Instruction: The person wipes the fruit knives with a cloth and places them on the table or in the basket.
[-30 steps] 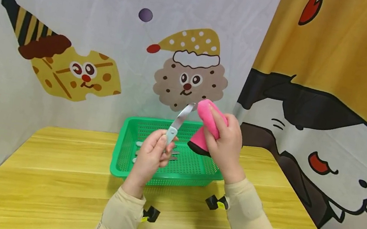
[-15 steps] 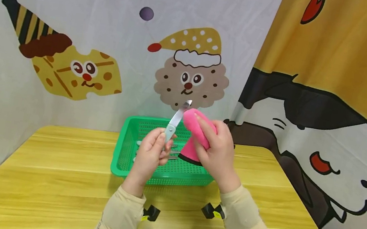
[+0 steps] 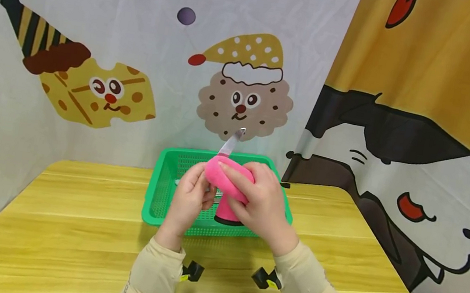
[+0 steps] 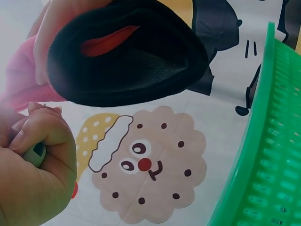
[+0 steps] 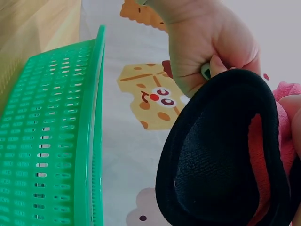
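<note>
My left hand grips the pale green handle of a folding knife, its blade pointing up and away over the basket. The handle's end pokes out of the curled fingers in the left wrist view. A pink cloth with a black edge is held by my right hand, bunched around the base of the blade and close against the left fingers. Its lower part hangs down as a loose open fold, with a dark inside in the right wrist view. Cloth and fingers hide the knife's pivot.
Below the hands, a green perforated basket stands on the wooden table. Partly hidden pale-handled knives lie in it. Printed curtains rise behind and to the right of the table.
My right hand has moved the pink cloth left and down, from beside the blade's tip to its base, covering the pivot. The left hand has stayed nearly in place.
</note>
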A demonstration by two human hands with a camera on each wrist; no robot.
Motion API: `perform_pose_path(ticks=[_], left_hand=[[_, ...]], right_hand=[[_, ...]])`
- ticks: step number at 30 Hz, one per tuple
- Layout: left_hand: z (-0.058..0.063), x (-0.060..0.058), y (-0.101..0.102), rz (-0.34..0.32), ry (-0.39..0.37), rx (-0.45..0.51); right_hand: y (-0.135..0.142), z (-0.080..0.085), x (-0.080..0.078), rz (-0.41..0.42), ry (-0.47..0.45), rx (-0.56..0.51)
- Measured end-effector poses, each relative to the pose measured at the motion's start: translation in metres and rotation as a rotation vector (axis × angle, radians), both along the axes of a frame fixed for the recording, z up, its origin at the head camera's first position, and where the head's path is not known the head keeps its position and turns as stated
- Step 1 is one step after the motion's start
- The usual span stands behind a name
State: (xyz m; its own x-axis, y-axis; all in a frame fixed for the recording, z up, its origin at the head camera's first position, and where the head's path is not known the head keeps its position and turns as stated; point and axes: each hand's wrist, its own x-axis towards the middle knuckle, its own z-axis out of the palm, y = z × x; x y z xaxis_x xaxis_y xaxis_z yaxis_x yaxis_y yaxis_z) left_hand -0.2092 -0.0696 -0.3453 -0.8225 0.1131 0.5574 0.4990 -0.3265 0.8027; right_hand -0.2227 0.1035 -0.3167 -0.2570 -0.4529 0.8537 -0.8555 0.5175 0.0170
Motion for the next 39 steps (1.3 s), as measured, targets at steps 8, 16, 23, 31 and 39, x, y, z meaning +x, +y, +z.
perform_pose_path(ticks=[8, 16, 23, 31, 39], left_hand=[[0.0001, -0.0005, -0.0029, 0.006, 0.102, -0.059], [-0.0008, -0.0011, -0.0054, -0.032, 0.08, -0.06], [0.0012, 0.0024, -0.0074, -0.038, 0.061, -0.06], [0.0035, 0.005, -0.0085, -0.05, 0.067, -0.064], [0.0028, 0.0043, -0.0094, -0.082, 0.09, -0.046]], right_hand=[[-0.0007, 0.0006, -0.0005, -0.026, -0.011, 0.017], [-0.0012, 0.0023, -0.0006, -0.05, -0.031, 0.029], [-0.0007, 0.0053, -0.0018, -0.064, -0.028, 0.008], [0.0001, 0.0057, -0.0029, -0.07, -0.012, -0.015], [0.0015, 0.0074, -0.0052, -0.086, 0.055, -0.067]])
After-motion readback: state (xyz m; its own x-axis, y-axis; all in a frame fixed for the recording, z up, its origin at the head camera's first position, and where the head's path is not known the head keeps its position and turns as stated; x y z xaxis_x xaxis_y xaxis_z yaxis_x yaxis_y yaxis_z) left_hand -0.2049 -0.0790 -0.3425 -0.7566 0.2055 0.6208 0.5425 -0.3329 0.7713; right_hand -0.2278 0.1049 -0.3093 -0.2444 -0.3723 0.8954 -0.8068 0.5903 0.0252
